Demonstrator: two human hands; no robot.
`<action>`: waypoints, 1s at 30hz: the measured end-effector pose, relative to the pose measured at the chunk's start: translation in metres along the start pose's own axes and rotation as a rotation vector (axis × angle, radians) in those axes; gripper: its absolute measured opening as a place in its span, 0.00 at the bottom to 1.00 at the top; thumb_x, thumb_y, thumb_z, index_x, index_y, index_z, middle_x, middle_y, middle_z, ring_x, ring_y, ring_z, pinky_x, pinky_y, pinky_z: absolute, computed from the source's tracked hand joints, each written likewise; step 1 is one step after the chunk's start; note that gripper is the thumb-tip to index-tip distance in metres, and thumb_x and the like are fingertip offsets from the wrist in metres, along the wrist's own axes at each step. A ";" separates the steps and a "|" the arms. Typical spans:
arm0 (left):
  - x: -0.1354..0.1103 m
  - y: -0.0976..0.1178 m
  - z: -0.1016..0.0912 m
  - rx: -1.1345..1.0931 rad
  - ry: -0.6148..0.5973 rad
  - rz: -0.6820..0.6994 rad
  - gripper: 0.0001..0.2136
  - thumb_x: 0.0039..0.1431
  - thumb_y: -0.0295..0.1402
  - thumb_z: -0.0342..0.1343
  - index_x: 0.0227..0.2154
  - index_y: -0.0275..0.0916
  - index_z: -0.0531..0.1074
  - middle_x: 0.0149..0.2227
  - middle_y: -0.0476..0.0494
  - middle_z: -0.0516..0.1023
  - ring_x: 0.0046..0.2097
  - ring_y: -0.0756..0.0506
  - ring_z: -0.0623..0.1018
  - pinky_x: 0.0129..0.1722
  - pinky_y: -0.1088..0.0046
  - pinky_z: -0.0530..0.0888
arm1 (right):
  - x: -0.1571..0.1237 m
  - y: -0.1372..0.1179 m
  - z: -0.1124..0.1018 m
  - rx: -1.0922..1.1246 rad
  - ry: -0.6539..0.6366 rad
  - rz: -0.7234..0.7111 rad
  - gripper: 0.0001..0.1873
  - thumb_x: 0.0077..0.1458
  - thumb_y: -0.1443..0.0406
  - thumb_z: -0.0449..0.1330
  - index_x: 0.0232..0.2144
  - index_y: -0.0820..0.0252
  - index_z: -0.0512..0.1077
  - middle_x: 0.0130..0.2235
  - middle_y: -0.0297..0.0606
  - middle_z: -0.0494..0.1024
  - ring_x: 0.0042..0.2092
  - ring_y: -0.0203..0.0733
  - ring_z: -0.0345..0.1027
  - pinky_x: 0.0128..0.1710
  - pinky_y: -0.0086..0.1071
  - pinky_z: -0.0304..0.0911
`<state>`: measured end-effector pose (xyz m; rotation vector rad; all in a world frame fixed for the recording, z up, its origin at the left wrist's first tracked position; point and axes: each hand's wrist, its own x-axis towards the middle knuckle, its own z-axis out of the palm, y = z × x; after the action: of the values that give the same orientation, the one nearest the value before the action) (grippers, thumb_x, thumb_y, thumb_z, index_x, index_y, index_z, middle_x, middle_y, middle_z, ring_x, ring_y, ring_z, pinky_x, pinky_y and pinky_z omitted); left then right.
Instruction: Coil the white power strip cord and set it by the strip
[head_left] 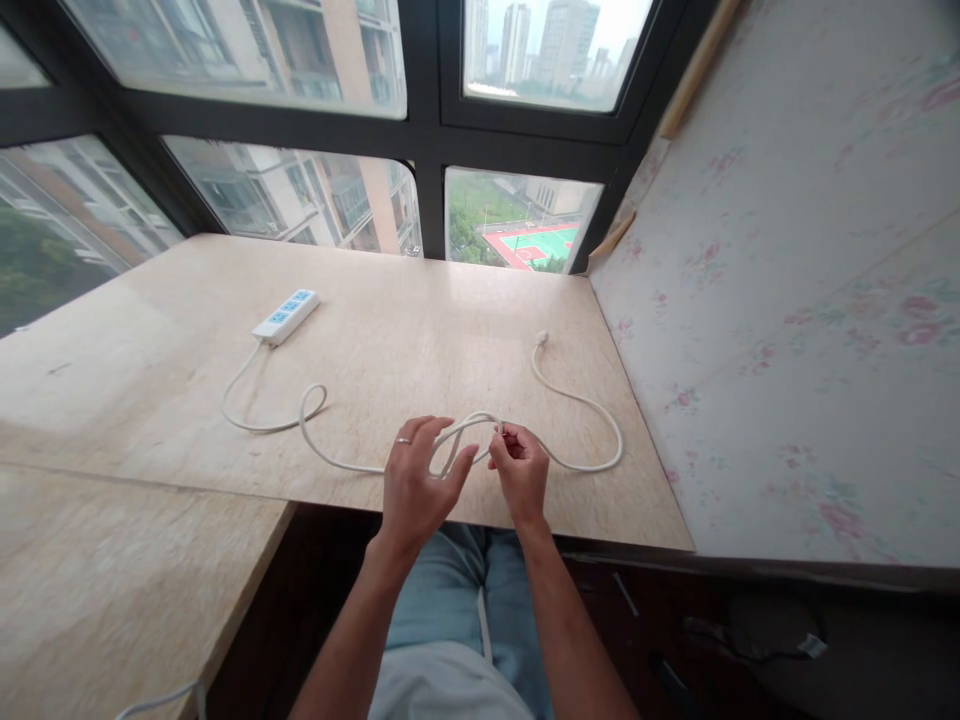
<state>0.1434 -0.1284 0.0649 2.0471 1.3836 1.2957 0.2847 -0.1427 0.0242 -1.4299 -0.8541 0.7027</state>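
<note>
Nearest are the pale blue trousers (pixel 450 585), under the near edge of the counter (pixel 420 355). Above that edge, the left hand (pixel 417 470), with a ring (pixel 403 440) on one finger, has its grip parted: thumb and forefinger stand away from each other around a loop of white cord (pixel 484 414). The right hand (pixel 519 472) has its grip closed in a pinch, thumb and fingertips on the other side of that loop. Two strands cross between the hands (whether they are raised off the counter is hard to tell).

The cord should be light and bendy, springy enough to hold its curves and push back a little, smooth but not likely to slip; a fingertip pinch where the strands cross looks like the surest hold. It seems hardly fragile, except perhaps at its ends.

Farther off, past a wide bend on the right, the cord ends at a plug (pixel 542 339), best held by its body. To the left it curls on to a white power strip (pixel 286 318), rigid and probably the heaviest part, lying near the window frame (pixel 431 200).
</note>
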 end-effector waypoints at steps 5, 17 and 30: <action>0.021 0.002 0.008 0.244 -0.210 0.185 0.06 0.62 0.34 0.55 0.36 0.41 0.76 0.33 0.42 0.77 0.35 0.44 0.75 0.35 0.70 0.71 | -0.001 0.002 -0.002 -0.012 0.011 0.018 0.12 0.51 0.59 0.61 0.32 0.62 0.76 0.24 0.33 0.74 0.22 0.35 0.67 0.20 0.27 0.65; -0.002 -0.016 -0.020 -0.674 0.129 -0.356 0.08 0.59 0.39 0.55 0.32 0.41 0.71 0.32 0.45 0.75 0.38 0.45 0.76 0.43 0.64 0.74 | 0.027 0.012 -0.029 -0.100 0.215 0.128 0.11 0.48 0.59 0.61 0.25 0.62 0.73 0.16 0.31 0.71 0.18 0.37 0.67 0.18 0.26 0.60; -0.014 -0.013 -0.042 -0.151 0.356 -0.095 0.12 0.58 0.38 0.57 0.42 0.39 0.71 0.47 0.40 0.74 0.52 0.40 0.73 0.53 0.58 0.70 | 0.014 0.018 -0.026 -0.170 0.110 0.147 0.12 0.50 0.59 0.61 0.29 0.63 0.76 0.20 0.33 0.75 0.22 0.40 0.73 0.23 0.27 0.65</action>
<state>0.1002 -0.1426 0.0709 1.6876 1.4542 1.7263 0.3155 -0.1437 0.0085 -1.6808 -0.7422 0.6667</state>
